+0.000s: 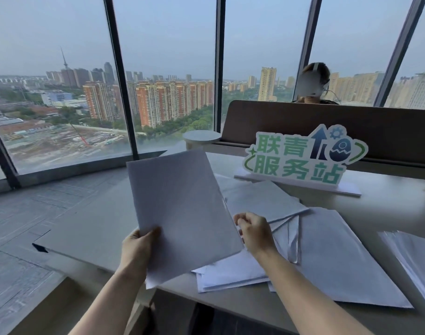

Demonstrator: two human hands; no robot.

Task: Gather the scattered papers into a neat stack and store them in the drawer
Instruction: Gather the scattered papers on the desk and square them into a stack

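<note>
You had plain white papers (182,213) all over a pale grey table (90,226), plus that green-and-navy sign (303,158) at the frame's upper right.

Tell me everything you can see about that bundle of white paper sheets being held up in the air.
The bundle of white paper sheets looks plain and blank on the side facing the camera, thin and slightly bowed. It is lifted clear of the pale grey table and tilted, top edge leaning away towards the window. The left hand pinches its lower left edge, thumb on the front. The right hand sits at its right edge, fingers curled; whether it grips is unclear. More loose sheets lie below.
</note>
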